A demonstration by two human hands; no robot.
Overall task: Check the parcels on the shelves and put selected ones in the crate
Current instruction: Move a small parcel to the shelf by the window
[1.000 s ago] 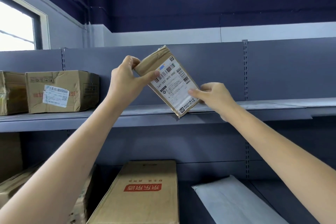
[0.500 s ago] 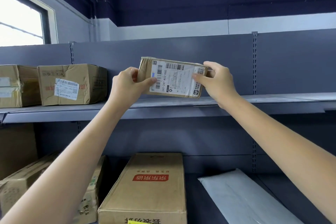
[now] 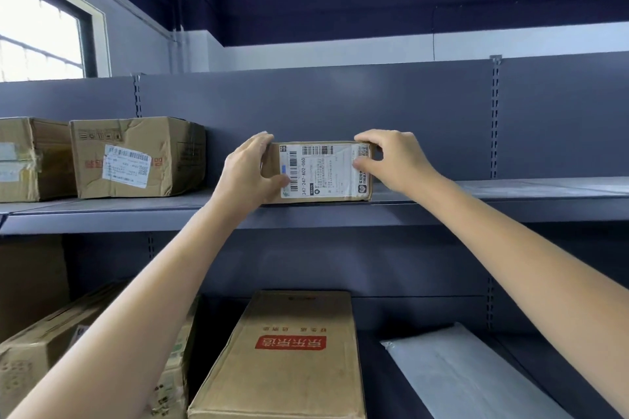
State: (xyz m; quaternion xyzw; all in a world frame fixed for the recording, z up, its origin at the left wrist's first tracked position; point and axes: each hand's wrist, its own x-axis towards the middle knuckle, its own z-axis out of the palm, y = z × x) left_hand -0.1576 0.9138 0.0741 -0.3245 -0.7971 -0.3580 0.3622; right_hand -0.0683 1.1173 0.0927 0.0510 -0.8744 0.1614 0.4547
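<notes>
Both hands, left hand (image 3: 250,173) and right hand (image 3: 394,160), grasped the small parcel (image 3: 323,172) standing on the upper shelf (image 3: 476,201), at 12 o'clock.

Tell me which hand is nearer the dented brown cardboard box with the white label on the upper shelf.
Left. The left hand sits just right of that dented brown cardboard box; the right hand is farther right.

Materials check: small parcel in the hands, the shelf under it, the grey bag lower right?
Small parcel: brown cardboard, matte, with a glossy white paper label. Shelf: looks like grey painted sheet metal, smooth with slotted uprights. Grey bag: probably plastic mailer film, with a soft sheen and creases.
</notes>
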